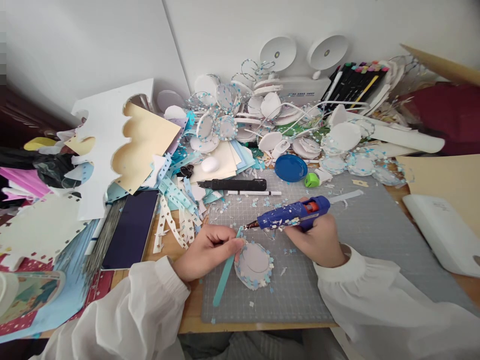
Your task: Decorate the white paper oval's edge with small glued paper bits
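Pinched in my left hand (210, 251) is a pair of teal tweezers (223, 283), its tip pointing up and away from me. My right hand (321, 241) is wrapped round a blue hot glue gun (279, 216) speckled with paper bits. The gun's nozzle meets or nearly meets the tweezers' tip, where a tiny pale piece shows; contact is unclear. Just below lies a round white disc (254, 260), its rim edged with small blue and white paper pieces. My left fingers overlap its upper left edge. Under it is a grey cutting mat (300, 297).
Decorated white discs and wire garlands (225, 125) heap along the back. A black pen-style cutter (240, 185), a blue round lid (291, 168) and a green sharpener (311, 180) lie beyond my hands. Punched paper strips (176, 220) and a dark phone (131, 230) are at left.
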Action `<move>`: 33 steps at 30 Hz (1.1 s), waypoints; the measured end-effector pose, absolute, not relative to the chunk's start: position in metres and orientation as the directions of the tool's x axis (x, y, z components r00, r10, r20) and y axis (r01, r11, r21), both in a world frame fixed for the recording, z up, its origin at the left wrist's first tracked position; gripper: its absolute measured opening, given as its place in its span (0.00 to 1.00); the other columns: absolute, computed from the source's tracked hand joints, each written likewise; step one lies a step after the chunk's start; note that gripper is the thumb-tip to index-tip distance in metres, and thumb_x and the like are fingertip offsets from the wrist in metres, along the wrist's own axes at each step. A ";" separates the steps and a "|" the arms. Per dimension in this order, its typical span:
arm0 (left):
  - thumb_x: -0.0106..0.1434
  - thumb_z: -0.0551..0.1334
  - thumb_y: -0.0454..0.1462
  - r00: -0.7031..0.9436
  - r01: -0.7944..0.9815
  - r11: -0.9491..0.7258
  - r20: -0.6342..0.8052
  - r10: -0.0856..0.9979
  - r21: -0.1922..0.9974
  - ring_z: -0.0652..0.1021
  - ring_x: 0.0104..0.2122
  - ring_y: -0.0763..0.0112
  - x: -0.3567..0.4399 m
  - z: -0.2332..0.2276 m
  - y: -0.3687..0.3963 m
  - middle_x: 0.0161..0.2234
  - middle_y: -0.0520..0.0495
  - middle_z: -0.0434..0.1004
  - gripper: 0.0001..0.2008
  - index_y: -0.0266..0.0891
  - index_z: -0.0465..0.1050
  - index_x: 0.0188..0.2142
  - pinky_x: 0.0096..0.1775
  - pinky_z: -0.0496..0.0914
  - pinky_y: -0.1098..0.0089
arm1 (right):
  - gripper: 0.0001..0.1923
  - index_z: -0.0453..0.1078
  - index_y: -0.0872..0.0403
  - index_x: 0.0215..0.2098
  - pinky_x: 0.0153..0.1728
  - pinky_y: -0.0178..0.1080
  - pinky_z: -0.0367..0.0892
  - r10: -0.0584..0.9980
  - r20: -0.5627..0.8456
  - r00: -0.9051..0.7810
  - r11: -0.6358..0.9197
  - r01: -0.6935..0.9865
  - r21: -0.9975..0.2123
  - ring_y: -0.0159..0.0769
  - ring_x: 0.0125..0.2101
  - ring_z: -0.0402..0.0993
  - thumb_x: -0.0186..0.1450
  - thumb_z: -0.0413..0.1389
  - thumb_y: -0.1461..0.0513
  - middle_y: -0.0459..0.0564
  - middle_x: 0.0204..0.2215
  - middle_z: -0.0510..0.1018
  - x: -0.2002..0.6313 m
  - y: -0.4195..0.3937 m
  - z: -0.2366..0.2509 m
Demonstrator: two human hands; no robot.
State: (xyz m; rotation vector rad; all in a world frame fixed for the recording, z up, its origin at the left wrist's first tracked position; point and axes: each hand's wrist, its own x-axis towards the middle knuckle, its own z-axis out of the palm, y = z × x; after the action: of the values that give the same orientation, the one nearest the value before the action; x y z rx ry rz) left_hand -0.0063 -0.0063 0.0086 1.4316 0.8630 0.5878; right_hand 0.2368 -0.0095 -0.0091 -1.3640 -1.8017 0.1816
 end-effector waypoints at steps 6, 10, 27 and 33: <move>0.64 0.58 0.45 0.587 0.143 0.084 -0.152 0.795 0.986 0.61 0.19 0.77 -0.005 0.009 -0.006 0.17 0.52 0.62 0.21 0.34 0.69 0.19 0.24 0.54 0.73 | 0.14 0.56 0.49 0.14 0.20 0.36 0.64 0.837 0.543 -0.070 0.411 0.734 -0.540 0.34 0.16 0.66 0.53 0.55 0.64 0.42 0.10 0.65 0.237 -0.009 -0.009; 0.64 0.58 0.45 0.584 0.149 0.085 -0.157 0.796 0.985 0.61 0.19 0.77 -0.006 0.009 -0.006 0.17 0.52 0.62 0.21 0.34 0.68 0.19 0.24 0.54 0.73 | 0.14 0.56 0.49 0.14 0.19 0.36 0.63 0.846 0.530 -0.058 0.394 0.738 -0.548 0.34 0.15 0.66 0.53 0.55 0.64 0.42 0.10 0.65 0.238 -0.010 -0.010; 0.64 0.58 0.43 0.599 0.141 0.080 -0.149 0.787 0.987 0.62 0.19 0.77 -0.006 0.011 -0.005 0.17 0.52 0.64 0.20 0.34 0.69 0.19 0.24 0.56 0.73 | 0.03 0.65 0.51 0.25 0.20 0.35 0.64 0.802 0.597 -0.001 0.355 0.804 -0.476 0.34 0.16 0.69 0.53 0.56 0.64 0.42 0.14 0.71 0.236 -0.012 -0.008; 0.64 0.59 0.42 0.590 0.078 0.147 -0.165 0.791 0.986 0.67 0.22 0.76 -0.005 0.012 -0.005 0.19 0.50 0.69 0.19 0.34 0.71 0.19 0.27 0.60 0.74 | 0.06 0.67 0.52 0.27 0.24 0.39 0.66 0.794 0.559 0.241 0.026 0.904 -0.427 0.39 0.18 0.71 0.54 0.57 0.58 0.46 0.16 0.73 0.257 -0.020 -0.003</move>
State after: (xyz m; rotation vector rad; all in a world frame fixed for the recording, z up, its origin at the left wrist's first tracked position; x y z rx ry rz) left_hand -0.0052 -0.0053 0.0121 1.3449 0.8244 0.6067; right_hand 0.2570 -0.0201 -0.0029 -1.7779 -1.5671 -0.1893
